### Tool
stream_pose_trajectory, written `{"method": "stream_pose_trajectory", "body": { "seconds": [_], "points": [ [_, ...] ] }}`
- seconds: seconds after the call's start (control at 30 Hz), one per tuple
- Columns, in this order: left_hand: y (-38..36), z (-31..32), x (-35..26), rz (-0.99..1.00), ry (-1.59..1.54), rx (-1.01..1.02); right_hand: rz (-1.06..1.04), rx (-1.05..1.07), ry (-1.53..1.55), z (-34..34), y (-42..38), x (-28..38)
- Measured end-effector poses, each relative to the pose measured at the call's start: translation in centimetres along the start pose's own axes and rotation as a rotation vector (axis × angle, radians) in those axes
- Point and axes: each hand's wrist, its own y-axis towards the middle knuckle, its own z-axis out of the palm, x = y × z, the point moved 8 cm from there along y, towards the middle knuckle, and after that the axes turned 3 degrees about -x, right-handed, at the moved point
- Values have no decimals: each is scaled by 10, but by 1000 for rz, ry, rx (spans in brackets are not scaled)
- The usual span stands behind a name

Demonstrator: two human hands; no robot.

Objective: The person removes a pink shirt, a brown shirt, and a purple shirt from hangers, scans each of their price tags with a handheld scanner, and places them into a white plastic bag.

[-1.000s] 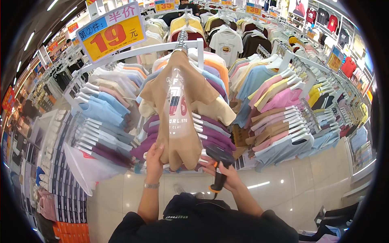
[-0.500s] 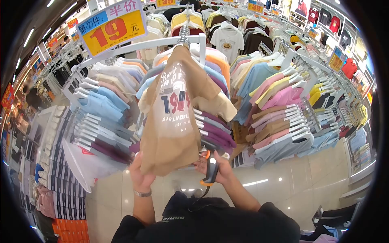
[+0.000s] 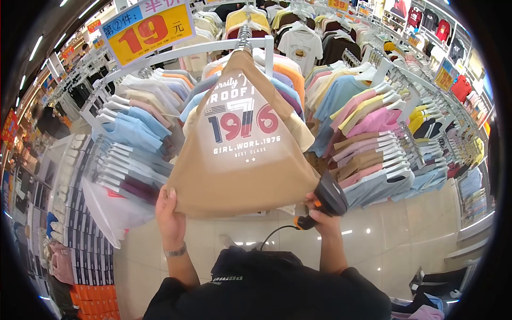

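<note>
Drew L hand (image 3: 170, 217) and R hand (image 3: 325, 222) farther apart since prev. frame, pulling tan graphic T-shirt (image 3: 242, 181) from a narrower drape into a broad, near-flat triangle. Swung corded barcode scanner (image 3: 330, 195) outward along w/ R hand. Pinches hem's L bottom corner in L hand, w/ thumb on top; grips scanner in R hand, w/ fingertips of same hand at hem's R bottom corner. Stretches T-shirt btwn both hands, w/ "1976" print facing up. Hangs at top from metal hooks (image 3: 244, 40) near R end of top bar on white display rack (image 3: 269, 56); fans out past rack's front edge. Overlaps T-shirt's R edge w/ scanner; trails cable (image 3: 278, 229) back toward black top (image 3: 266, 288). Wears metal-band watch (image 3: 176, 250) on L wrist. Shows "19元" price sign (image 3: 152, 33) above bar's L part, w/ light-blue T-shirts (image 3: 128, 137) hanging lower, L of tan one.
</note>
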Motion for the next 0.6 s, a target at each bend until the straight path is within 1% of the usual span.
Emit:
{"method": "stream_pose_trajectory", "body": {
  "seconds": [0.07, 0.13, 0.2, 0.3, 0.37, 0.43, 0.47, 0.57, 0.6],
  "points": [
    [1, -10, 3, -10, 79, 75, -69, 0, -118, 3, -5, 10],
    [2, -10, 2, 23, 91, 54, -116, 12, -255, 5, -8, 20],
    [2, -14, 3, 54, 109, 13, -75, 30, -376, 2, -10, 23],
    [4, -19, 5, 70, 123, -18, -17, -18, -411, 6, -11, 28],
    [3, -19, 6, 49, 107, 33, -90, -1, -356, 11, -4, 32],
    [1, -19, 6, 45, 113, -16, -272, 79, -265, 22, 9, 38],
    [1, -20, 7, 43, 116, -39, -207, 142, 25, 31, 16, 33],
    [0, -24, 11, 19, 82, -8, 31, 65, 228, 26, 21, 11],
    [0, -26, 14, -9, 77, 12, 95, 54, 244, 26, 22, 4]
  ]
}}
